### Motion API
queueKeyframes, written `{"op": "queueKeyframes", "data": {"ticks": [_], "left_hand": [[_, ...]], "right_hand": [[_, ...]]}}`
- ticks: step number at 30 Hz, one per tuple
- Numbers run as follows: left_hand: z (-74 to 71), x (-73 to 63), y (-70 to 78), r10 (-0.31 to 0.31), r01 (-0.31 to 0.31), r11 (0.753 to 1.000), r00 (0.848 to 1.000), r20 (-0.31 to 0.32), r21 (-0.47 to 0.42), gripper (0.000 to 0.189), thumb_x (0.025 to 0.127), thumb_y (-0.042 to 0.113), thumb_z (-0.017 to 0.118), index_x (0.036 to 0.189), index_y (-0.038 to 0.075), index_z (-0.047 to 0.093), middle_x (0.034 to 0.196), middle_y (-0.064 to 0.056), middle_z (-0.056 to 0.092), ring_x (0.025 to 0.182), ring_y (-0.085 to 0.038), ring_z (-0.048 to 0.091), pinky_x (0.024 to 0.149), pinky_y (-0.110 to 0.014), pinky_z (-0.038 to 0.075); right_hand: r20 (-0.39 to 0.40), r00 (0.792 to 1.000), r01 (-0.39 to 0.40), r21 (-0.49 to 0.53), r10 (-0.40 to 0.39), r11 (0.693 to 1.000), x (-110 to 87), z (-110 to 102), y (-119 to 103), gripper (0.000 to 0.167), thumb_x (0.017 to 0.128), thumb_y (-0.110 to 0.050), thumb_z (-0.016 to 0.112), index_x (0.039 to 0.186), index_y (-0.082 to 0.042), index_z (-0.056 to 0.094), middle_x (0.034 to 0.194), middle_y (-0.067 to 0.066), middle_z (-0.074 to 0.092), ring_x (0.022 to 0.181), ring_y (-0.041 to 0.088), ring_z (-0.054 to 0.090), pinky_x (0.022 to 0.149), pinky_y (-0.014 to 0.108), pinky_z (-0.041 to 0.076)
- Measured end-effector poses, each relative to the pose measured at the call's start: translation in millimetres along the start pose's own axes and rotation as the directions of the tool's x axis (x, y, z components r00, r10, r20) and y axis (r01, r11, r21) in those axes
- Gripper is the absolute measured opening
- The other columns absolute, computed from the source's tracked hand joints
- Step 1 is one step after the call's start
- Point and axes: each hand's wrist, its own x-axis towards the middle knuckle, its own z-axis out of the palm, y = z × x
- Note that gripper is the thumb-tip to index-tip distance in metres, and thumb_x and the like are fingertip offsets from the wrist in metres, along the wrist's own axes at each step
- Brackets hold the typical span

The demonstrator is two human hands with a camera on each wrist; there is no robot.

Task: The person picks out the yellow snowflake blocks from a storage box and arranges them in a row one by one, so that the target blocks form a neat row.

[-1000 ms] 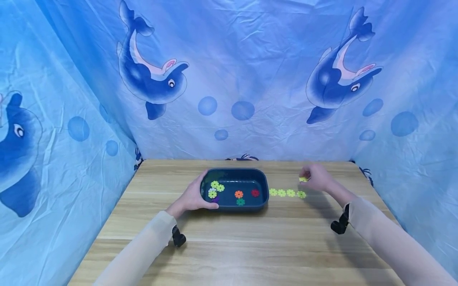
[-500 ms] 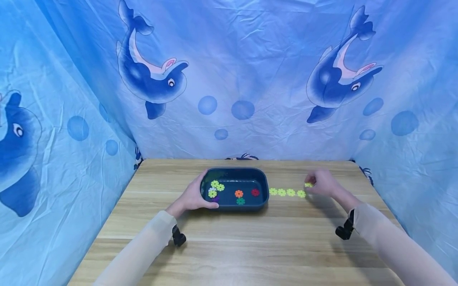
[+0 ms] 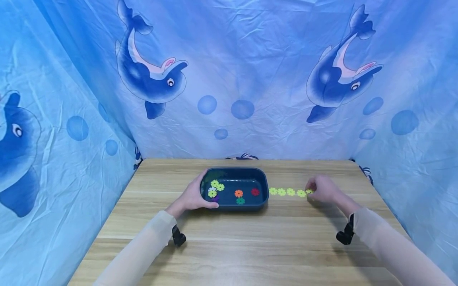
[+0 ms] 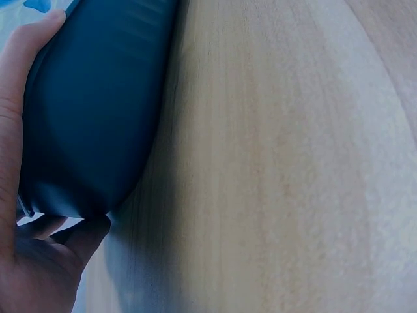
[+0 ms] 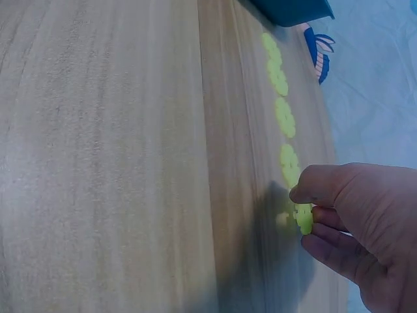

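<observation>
My left hand [image 3: 195,196] grips the left end of a dark blue plastic basin [image 3: 247,208], thumb along the near rim and fingers round the end wall. Inside the basin lie yellow-green snowflake discs [image 3: 214,184] at the left, an orange disc [image 3: 238,193], a green disc [image 3: 240,201] and a red disc [image 3: 255,192]. A purple disc [image 3: 215,199] shows partly by the near left wall. My right hand [image 3: 325,190] pinches a yellow-green snowflake disc [image 5: 303,219] at the right end of a row of matching discs [image 3: 282,192] on the table.
The wooden table [image 3: 229,246] stretches towards me. Behind it hangs a blue curtain [image 3: 279,131] printed with dolphins, which also closes in both sides. A black wrist camera [image 3: 345,234] sits under my right sleeve, another wrist camera [image 3: 178,236] under the left.
My right hand has come right and then down towards the table, bringing the pinched disc from above the row to its right end. The left hand and basin stay put.
</observation>
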Motion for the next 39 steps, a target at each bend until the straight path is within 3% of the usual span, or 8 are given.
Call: {"op": "queueKeyframes", "data": {"ticks": [11,27,33,39], "left_hand": [[-0.8,-1.1,-0.1,0.001,-0.001,1.0,1.0,0.002,-0.005,0.14,0.069,0.044,0.1,0.172,0.01,0.011,0.174,-0.021,0.029,0.157,-0.045,0.035,0.124,-0.069,0.035],[-0.2,-0.8,-0.1,-0.014,0.014,1.0,1.0,0.005,-0.011,0.139,0.068,0.045,0.1,0.172,0.013,0.012,0.174,-0.019,0.029,0.157,-0.044,0.036,0.124,-0.068,0.035],[0.0,-0.1,-1.2,-0.003,0.003,1.0,1.0,0.001,0.007,0.142,0.067,0.048,0.1,0.172,0.01,0.012,0.174,-0.021,0.029,0.157,-0.045,0.036,0.124,-0.068,0.035],[-0.3,-0.3,0.5,0.002,-0.002,1.0,1.0,-0.003,-0.001,0.142,0.066,0.047,0.101,0.171,0.009,0.013,0.174,-0.021,0.029,0.157,-0.045,0.035,0.124,-0.068,0.035]], "right_hand": [[0.003,1.0,-0.018,-0.006,0.018,1.0,2.8,9,5,0.013,0.081,-0.007,0.084,0.093,-0.007,0.078,0.089,0.005,0.075,0.085,0.021,0.07,0.08,0.046,0.062],[-0.007,1.0,0.001,0.007,-0.001,1.0,1.2,8,3,0.01,0.086,-0.009,0.084,0.094,-0.007,0.078,0.09,0.005,0.074,0.085,0.021,0.07,0.08,0.046,0.061],[0.0,1.0,0.03,-0.002,-0.03,1.0,5.1,2,1,0.003,0.091,-0.008,0.077,0.093,-0.007,0.078,0.088,0.004,0.076,0.083,0.019,0.071,0.077,0.044,0.062],[-0.005,0.999,0.037,0.015,-0.037,0.999,20.7,-9,-11,0.012,0.097,-0.012,0.073,0.101,-0.002,0.079,0.092,0.007,0.077,0.083,0.02,0.072,0.076,0.043,0.062]]}}
